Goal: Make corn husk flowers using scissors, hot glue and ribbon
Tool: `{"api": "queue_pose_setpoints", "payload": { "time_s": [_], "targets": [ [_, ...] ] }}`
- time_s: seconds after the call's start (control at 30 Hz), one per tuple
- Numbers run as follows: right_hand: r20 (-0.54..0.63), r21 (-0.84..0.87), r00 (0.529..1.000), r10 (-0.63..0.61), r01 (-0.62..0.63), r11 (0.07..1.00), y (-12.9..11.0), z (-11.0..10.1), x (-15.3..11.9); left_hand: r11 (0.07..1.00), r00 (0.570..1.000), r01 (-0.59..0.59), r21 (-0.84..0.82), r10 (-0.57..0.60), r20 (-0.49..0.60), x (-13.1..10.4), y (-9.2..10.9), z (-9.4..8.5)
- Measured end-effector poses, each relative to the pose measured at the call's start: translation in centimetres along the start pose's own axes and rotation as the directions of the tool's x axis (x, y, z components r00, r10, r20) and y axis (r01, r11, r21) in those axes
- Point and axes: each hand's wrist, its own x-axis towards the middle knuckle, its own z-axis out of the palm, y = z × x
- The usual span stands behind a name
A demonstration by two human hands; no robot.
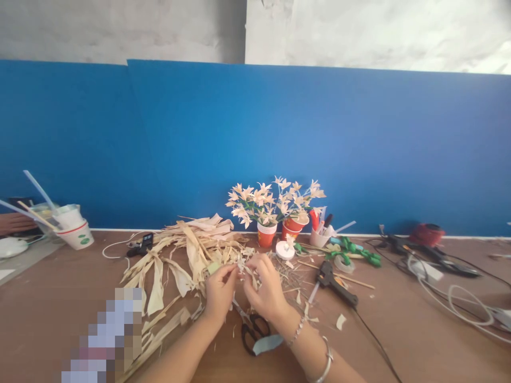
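Head camera, looking forward and down over a brown bench [179,367], shows the person's two hands meeting near the middle, above a litter of pale scraps. The left hand [219,295] pinches a small pale piece [240,264] between thumb and forefinger; the right hand [265,284] comes in from the other side, its fingers bent around the same spot, though I cannot tell whether they grip or only touch. That piece sits right between the fingertips, raised over the bench. Below the hands lie black-handled scissors [243,332], a blue-green scrap [268,344] beside their loops. To the left spreads a heap of dry husks [197,247], long and curling (some strips trail toward the near edge). Behind the hands, pale star-shaped flowers [261,197] stand in a red-and-white cup [266,236], with more in another red cup [291,230] next to it; a round white container [285,251] sits just in front. On the right, a black glue gun [335,287] lies with its cord running to the near edge, green bundles [373,259] behind it and white cables [451,306] farther over. At the far left, a cup with a green mark [82,238] tilts slightly, near another person's hand [14,223].
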Motion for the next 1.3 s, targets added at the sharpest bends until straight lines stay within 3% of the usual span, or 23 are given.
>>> {"api": "queue_pose_setpoints", "payload": {
  "time_s": [0.27,0.43,0.67,0.8,0.93,1.07,1.3],
  "targets": [
    [0.062,-0.205,0.995,-0.073,0.084,0.975,1.4,0.3,-0.3,1.0,0.998,0.019,0.019,-0.02,0.051,-0.1,-0.1,0.2],
    [0.064,-0.281,0.992,-0.111,0.125,0.952,1.6,0.2,-0.3,0.994,0.993,-0.071,0.087,0.062,0.098,-0.1,-0.8,-0.1],
    [-0.014,-0.19,0.998,-0.056,0.052,0.98,1.1,0.3,0.0,0.895,0.943,-0.32,0.31,0.271,0.193,-0.3,-1.3,-0.3],
    [-0.078,-0.101,0.996,0.042,-0.05,0.994,1.0,0.7,-0.1,0.853,0.922,-0.379,0.358,0.316,0.222,-0.3,-1.5,-0.3],
    [-0.071,-0.097,0.997,0.044,-0.05,0.994,1.1,0.7,-0.2,0.89,0.948,-0.307,0.337,0.253,0.194,-0.1,-1.4,-0.3],
    [-0.03,-0.185,0.999,-0.044,0.037,0.982,1.3,0.6,-0.2,0.948,0.977,-0.179,0.264,0.14,0.159,-0.1,-1.3,-0.2],
    [0.049,-0.32,0.988,-0.15,0.157,0.934,1.5,0.5,-0.6,0.994,0.987,-0.025,0.108,0.007,0.159,0.1,-1.1,0.1]
  ]
}}
